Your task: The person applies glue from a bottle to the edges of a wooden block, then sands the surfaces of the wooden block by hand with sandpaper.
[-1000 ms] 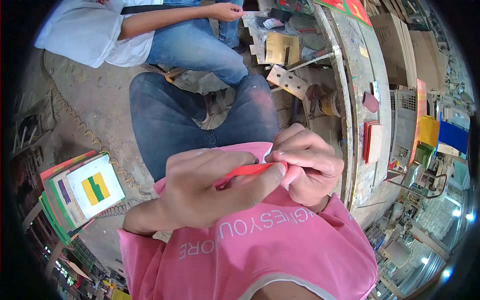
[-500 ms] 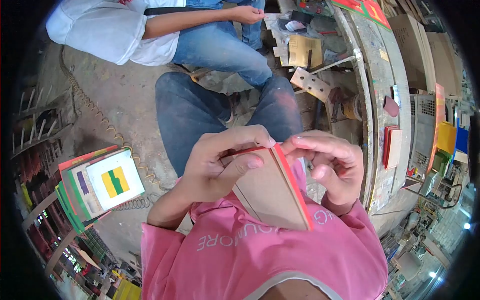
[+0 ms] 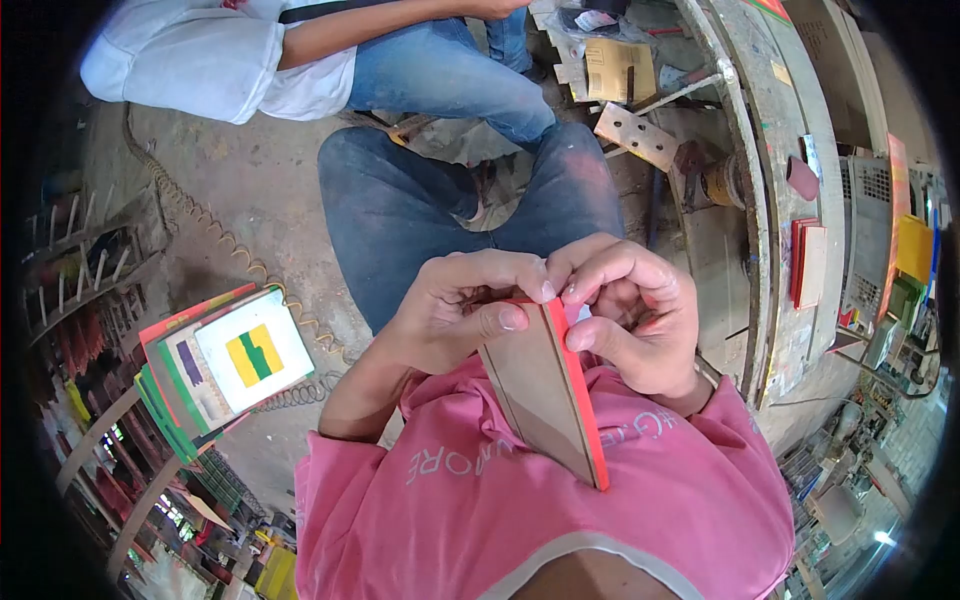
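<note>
A flat wooden board (image 3: pixel 535 385) with a bright red painted edge is tilted in front of my pink shirt, its lower end close to the cloth. My left hand (image 3: pixel 465 310) grips its upper end, thumb on the bare brown face and fingers behind. At the red edge, near the top corner, is my right hand (image 3: pixel 635 315), fingers curled and thumb closed against the edge. Something small and pale shows between those fingers, but I cannot make out what it is.
Stacked painted boards (image 3: pixel 225 370) stand at left beside a coiled hose (image 3: pixel 230 250). On the bench (image 3: pixel 775 220) at right lie red-edged boards (image 3: pixel 808 265) and a brownish-red scrap (image 3: pixel 802 178). Another person in jeans (image 3: pixel 450 75) sits opposite, near a board with holes (image 3: pixel 636 137).
My right hand has closed in, its thumb coming up against the board's red edge. The board has turned slightly, showing more of that edge. The camera view has shifted a little.
</note>
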Demonstrator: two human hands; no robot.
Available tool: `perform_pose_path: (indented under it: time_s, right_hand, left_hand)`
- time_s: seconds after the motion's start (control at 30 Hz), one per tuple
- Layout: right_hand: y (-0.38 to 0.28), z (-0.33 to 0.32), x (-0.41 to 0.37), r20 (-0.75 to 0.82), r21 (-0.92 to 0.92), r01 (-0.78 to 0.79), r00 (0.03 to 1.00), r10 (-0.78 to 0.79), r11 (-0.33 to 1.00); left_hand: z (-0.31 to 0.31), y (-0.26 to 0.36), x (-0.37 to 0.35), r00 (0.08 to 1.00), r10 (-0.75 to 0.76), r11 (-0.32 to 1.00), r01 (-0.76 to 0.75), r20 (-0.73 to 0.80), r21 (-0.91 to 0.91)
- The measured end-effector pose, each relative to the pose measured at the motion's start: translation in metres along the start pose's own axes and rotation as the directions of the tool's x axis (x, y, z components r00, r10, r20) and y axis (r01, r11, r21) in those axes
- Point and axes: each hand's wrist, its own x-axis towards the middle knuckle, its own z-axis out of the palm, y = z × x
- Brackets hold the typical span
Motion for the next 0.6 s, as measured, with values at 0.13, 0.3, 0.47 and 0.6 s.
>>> perform_pose_path:
  time_s: [0.13, 0.3, 0.47, 0.6]
  right_hand:
    - [0.0015, 0.0008, -0.0012, -0.004, -0.007, 0.012, 1.0, -0.012, 1.0]
    - [-0.0001, 0.0018, -0.0016, -0.01, -0.009, -0.002, 1.0, 0.002, 1.0]
    - [-0.0019, 0.0042, -0.0044, -0.059, -0.079, -0.047, 0.997, 0.043, 0.996]
    - [-0.0007, 0.0033, -0.0064, -0.046, -0.018, -0.03, 0.999, 0.029, 0.999]
  left_hand:
    - [0.0002, -0.0008, 0.0009, 0.999, 0.032, 0.998, -0.031, -0.009, 0.046]
    - [0.0079, 0.0021, 0.0057, 0.994, 0.018, 0.994, -0.006, -0.11, 0.108]
    - [0.0069, -0.0006, 0.0062, 0.996, 0.041, 0.988, -0.028, -0.082, 0.153]
    - [0.0067, -0.0046, 0.0062, 0.992, 0.097, 0.974, -0.078, -0.081, 0.213]
